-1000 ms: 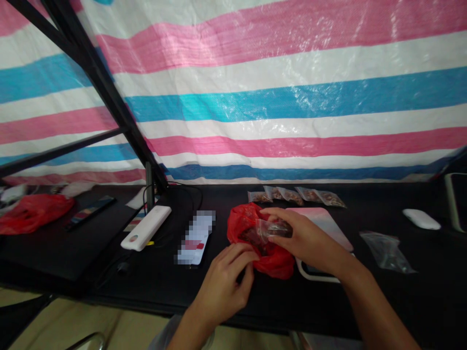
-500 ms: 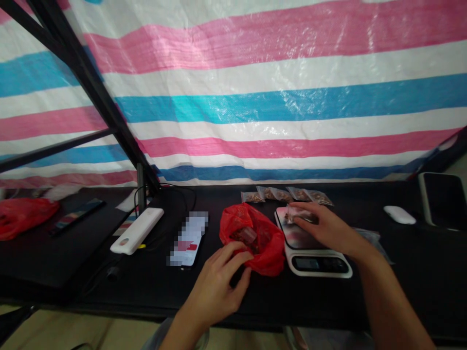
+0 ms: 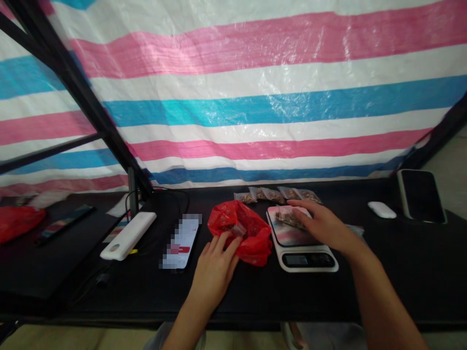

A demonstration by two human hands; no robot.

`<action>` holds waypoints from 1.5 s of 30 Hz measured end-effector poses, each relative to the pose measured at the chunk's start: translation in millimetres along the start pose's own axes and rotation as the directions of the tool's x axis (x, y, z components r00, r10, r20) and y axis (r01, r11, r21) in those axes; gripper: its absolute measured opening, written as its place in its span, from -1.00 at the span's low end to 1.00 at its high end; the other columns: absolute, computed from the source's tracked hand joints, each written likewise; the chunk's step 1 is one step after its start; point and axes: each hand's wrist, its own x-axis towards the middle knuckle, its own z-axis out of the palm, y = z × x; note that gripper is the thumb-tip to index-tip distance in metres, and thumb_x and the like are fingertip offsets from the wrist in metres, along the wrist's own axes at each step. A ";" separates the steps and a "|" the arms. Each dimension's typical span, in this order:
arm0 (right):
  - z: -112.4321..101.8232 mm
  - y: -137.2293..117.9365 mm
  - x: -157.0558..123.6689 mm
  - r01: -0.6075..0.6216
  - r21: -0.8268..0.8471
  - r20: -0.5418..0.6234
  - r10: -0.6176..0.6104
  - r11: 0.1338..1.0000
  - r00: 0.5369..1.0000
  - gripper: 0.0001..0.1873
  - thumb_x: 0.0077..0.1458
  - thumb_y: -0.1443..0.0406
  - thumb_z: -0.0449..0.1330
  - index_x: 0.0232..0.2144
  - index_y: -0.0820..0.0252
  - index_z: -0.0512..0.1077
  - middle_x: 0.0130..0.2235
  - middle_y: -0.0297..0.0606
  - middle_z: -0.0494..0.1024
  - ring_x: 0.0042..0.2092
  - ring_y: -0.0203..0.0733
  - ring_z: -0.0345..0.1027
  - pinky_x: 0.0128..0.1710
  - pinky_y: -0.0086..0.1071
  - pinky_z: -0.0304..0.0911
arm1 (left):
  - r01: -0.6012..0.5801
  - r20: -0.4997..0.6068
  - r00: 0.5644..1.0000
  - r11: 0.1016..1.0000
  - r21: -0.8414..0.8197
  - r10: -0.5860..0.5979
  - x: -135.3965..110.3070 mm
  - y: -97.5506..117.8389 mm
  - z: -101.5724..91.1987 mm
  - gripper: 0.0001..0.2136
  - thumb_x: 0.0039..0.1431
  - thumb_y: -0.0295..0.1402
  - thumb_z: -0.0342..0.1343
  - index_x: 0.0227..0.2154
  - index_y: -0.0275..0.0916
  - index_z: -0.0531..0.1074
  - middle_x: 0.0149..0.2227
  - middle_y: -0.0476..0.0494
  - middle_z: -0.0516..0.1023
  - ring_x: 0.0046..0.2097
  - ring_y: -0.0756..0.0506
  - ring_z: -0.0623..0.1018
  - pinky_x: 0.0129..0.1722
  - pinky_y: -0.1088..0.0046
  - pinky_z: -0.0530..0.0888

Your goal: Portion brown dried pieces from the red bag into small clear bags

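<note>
My left hand (image 3: 216,265) is at the near left side of a crumpled red plastic bag (image 3: 255,243), its fingers closed on the rim. Inside that bag are dark brown bits and a clear piece of plastic. To the right stands a white digital scale (image 3: 279,257) with a shiny plate. A small clear zip bag (image 3: 290,218) of brown dried bits lies on the plate. My right hand (image 3: 324,223) reaches over it from the right, with thumb and fingers around its right end. Several similar filled zip bags (image 3: 272,194) lie in a row behind the scale.
Left of the red bag lie a lit phone (image 3: 181,243) and a white power bank (image 3: 129,236) near cables. At the right are a white earbud case (image 3: 381,209) and a dark-screened device (image 3: 421,196). More clear plastic (image 3: 355,229) lies behind my right wrist. Striped sheeting (image 3: 255,112) hangs behind.
The view has shifted slightly right. The zip bag under my right hand now lies flatter and more exposed on the scale plate. My left fingers have moved further over the red bag's rim.
</note>
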 end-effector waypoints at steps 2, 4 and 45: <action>-3.3 1.0 0.6 -0.004 -0.006 -0.054 0.004 1.000 0.999 -0.58 0.24 0.15 0.09 0.03 0.10 0.58 0.09 -0.15 0.63 0.14 0.05 0.49 0.22 -0.03 0.32 | 0.046 -0.033 0.998 0.999 -0.021 -0.046 0.2 -2.0 2.3 -0.63 0.35 -0.45 0.05 0.18 -0.09 0.40 0.14 -0.20 0.49 0.10 -0.24 0.53 0.03 0.13 0.56; -6.8 3.1 1.6 -0.013 -0.036 -0.088 0.010 0.999 0.996 -0.58 0.23 0.16 0.09 0.04 0.08 0.57 0.09 -0.16 0.63 0.14 0.07 0.49 0.23 0.02 0.30 | 0.065 -0.070 0.995 0.997 -0.049 -0.068 -0.4 -3.7 3.5 -0.57 0.32 -0.48 0.03 0.22 -0.13 0.35 0.19 -0.25 0.45 0.15 -0.27 0.49 0.07 0.08 0.54; 52.7 -85.5 -6.9 0.299 0.090 0.262 -0.312 0.950 0.913 -0.58 0.11 0.54 0.17 -0.06 0.07 0.56 -0.08 -0.22 0.55 -0.05 -0.10 0.44 0.04 -0.22 0.31 | 0.149 -0.453 0.856 0.958 -0.246 -0.250 -6.1 3.4 -12.3 -0.49 0.12 -0.59 0.06 0.15 -0.16 0.33 0.15 -0.30 0.21 0.08 -0.25 0.37 0.06 0.12 0.46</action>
